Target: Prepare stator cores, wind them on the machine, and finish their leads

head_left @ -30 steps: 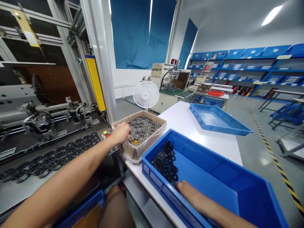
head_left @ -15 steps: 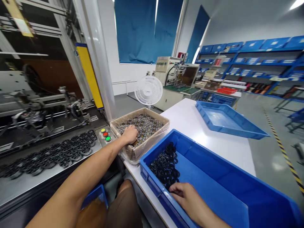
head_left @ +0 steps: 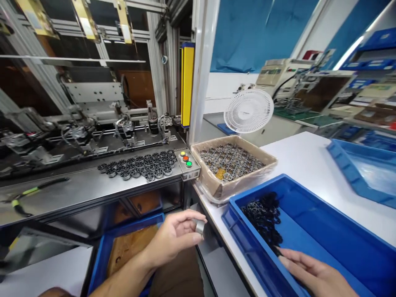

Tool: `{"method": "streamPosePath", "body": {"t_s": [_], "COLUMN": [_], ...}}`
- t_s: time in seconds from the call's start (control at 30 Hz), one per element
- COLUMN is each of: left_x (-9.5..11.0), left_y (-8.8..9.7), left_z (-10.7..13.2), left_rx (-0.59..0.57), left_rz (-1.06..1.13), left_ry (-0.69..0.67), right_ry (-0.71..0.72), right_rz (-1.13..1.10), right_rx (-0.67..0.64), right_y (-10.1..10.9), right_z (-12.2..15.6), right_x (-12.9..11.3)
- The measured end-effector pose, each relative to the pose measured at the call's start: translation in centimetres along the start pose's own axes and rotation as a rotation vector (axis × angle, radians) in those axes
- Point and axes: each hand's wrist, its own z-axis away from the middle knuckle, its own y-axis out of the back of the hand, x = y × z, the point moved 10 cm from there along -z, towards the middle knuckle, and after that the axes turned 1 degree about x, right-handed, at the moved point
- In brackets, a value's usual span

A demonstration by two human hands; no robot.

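Note:
My left hand (head_left: 179, 233) is raised over my lap, thumb and fingers closed on a silver metal ring (head_left: 200, 226). Behind it stands a cardboard box (head_left: 216, 190) lined with clear plastic and packed with grey metal rings (head_left: 232, 159). My right hand (head_left: 312, 268) reaches over the near wall of a deep blue bin (head_left: 297, 235). Its thumb and fingertips pinch at a small black part (head_left: 276, 250), mostly hidden, beside a heap of black plastic parts (head_left: 262, 216). A spot of yellow shows among the metal rings in the box.
Rows of dark wheel-like parts (head_left: 142, 165) lie on the machine's metal ledge (head_left: 77, 198), near a button box (head_left: 188, 165) and green-black pliers (head_left: 34, 192). A white fan (head_left: 249, 110) stands behind the cardboard box. Another blue tray (head_left: 365, 173) rests on the white table (head_left: 305, 159).
My left hand has come out of the cardboard box and back toward me with a metal ring. My right hand stays at the black parts. The view has turned left.

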Motion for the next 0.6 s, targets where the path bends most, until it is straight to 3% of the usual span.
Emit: {"method": "streamPosePath", "body": {"t_s": [0.1, 0.2, 0.3, 0.43, 0.6], "left_x": [0.0, 0.7, 0.8, -0.3, -2.0], "left_y": [1.1, 0.7, -1.3, -5.2, -8.3], "left_z": [1.2, 1.5, 1.3, 0.8, 0.3], "left_rx": [0.053, 0.086, 0.05, -0.076, -0.166], "left_rz": [0.076, 0.118, 0.07, 0.069, 0.132], "left_ry": [0.007, -0.011, -0.015, -0.002, 0.05], "right_ry": [0.133, 0.497, 0.879, 1.279, 1.393], "right_rz": [-0.017, 0.002, 0.077, 0.108, 0.089], "right_rx": [0.098, 0.158, 0.138, 0.027, 0.122], "right_y": [0.8, 0.4, -1.9, -4.9, -4.4], "right_z": [0.7, 4.0, 9.0, 14.7, 16.2], "right_x": [-4.1, -10.4, -14.7, -16.1, -15.1]}}
